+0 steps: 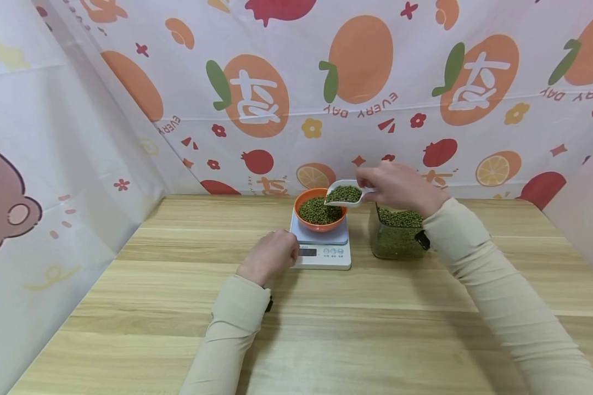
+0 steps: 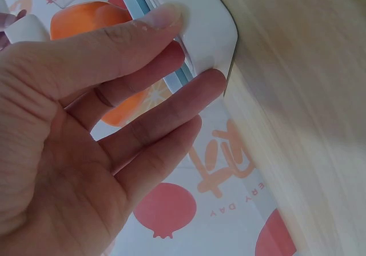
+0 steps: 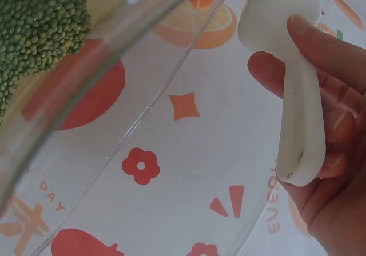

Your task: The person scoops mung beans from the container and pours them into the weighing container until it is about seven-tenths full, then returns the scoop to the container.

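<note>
My right hand point(image 1: 397, 186) grips a white scoop point(image 3: 303, 113) by its handle, as the right wrist view shows. Green mung beans point(image 1: 345, 193) fill the scoop, whose lip is over the right rim of an orange bowl point(image 1: 310, 222). More mung beans lie in that bowl, which sits on a white kitchen scale point(image 1: 343, 262). At the scale's front left corner is my left hand point(image 1: 272, 255). Its thumb and loosely extended fingers point(image 2: 166, 113) touch the white casing in the left wrist view. The scale's display cannot be read.
Right of the scale stands a clear square container point(image 1: 397, 241) of mung beans, partly behind my right wrist. All this is on a wooden table point(image 1: 178, 307). A fruit-printed cloth point(image 1: 306, 71) hangs along the table's back edge, and more cloth hangs at the left.
</note>
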